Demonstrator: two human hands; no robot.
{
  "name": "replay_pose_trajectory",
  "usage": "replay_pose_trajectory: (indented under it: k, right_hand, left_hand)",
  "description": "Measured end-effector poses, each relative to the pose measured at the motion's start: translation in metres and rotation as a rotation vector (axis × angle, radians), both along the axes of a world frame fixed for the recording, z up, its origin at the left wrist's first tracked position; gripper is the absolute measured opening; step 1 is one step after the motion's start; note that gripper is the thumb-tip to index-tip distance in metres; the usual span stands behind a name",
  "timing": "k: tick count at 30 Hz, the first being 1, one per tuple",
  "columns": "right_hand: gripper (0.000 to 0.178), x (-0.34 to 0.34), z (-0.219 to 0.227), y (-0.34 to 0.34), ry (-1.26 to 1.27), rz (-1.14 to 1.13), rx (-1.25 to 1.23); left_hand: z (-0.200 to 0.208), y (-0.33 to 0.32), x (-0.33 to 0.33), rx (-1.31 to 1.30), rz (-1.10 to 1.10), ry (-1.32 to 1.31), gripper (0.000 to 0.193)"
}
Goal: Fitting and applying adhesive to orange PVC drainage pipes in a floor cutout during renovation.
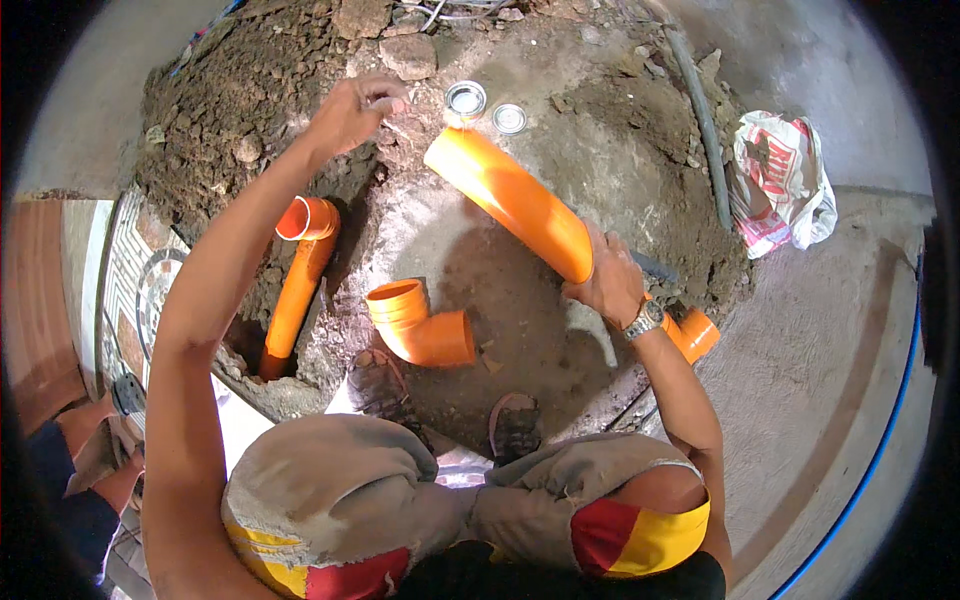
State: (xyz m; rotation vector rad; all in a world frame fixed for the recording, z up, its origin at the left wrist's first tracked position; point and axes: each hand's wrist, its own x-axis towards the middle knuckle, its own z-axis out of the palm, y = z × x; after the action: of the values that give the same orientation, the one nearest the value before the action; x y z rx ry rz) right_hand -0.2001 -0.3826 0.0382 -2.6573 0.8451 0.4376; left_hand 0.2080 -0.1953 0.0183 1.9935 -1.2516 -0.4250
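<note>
Beyond the dusty trousers (330, 470), the loose orange pipe (515, 200) is held at a slant by the right hand (610, 285), closed around its near end. The left hand (362, 112) is poised, fingers curled, near the round tin (465, 98); whether anything is pinched cannot be told. The far end is apparently being prepared, so a steady hold is called for
</note>
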Motion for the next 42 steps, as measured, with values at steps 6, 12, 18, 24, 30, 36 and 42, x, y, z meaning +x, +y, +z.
replay_pose_trajectory:
  k: [6, 12, 18, 24, 30, 36, 42]
  right_hand:
    - [0.102, -0.002, -0.003, 0.001, -0.06, 0.047, -0.035]
    - [0.099, -0.007, -0.001, 0.004, -0.192, 0.127, -0.073]
    - [0.094, -0.007, 0.005, 0.005, -0.185, 0.091, -0.06]
    - [0.089, -0.012, -0.003, 0.003, -0.293, 0.148, -0.065]
    - [0.091, -0.013, -0.003, -0.002, -0.335, 0.123, 0.022]
    - [0.097, -0.024, -0.022, -0.022, -0.254, 0.041, 0.144]
    - [0.093, -0.029, -0.025, -0.016, -0.317, 0.065, 0.069]
  left_hand:
    - [0.001, 0.003, -0.007, 0.049, -0.035, -0.044, 0.021]
    - [-0.01, -0.001, 0.009, 0.022, -0.139, -0.176, 0.022]
    - [-0.021, 0.0, 0.011, 0.021, -0.152, -0.083, 0.022]
    - [-0.048, -0.001, 0.026, 0.203, -0.046, 0.192, 0.02]
    - [-0.049, 0.001, 0.023, 0.276, -0.155, 0.126, 0.018]
    - [-0.025, 0.007, 0.01, 0.088, -0.137, 0.089, 0.019]
    - [-0.015, -0.005, 0.004, 0.057, -0.114, 0.06, 0.014]
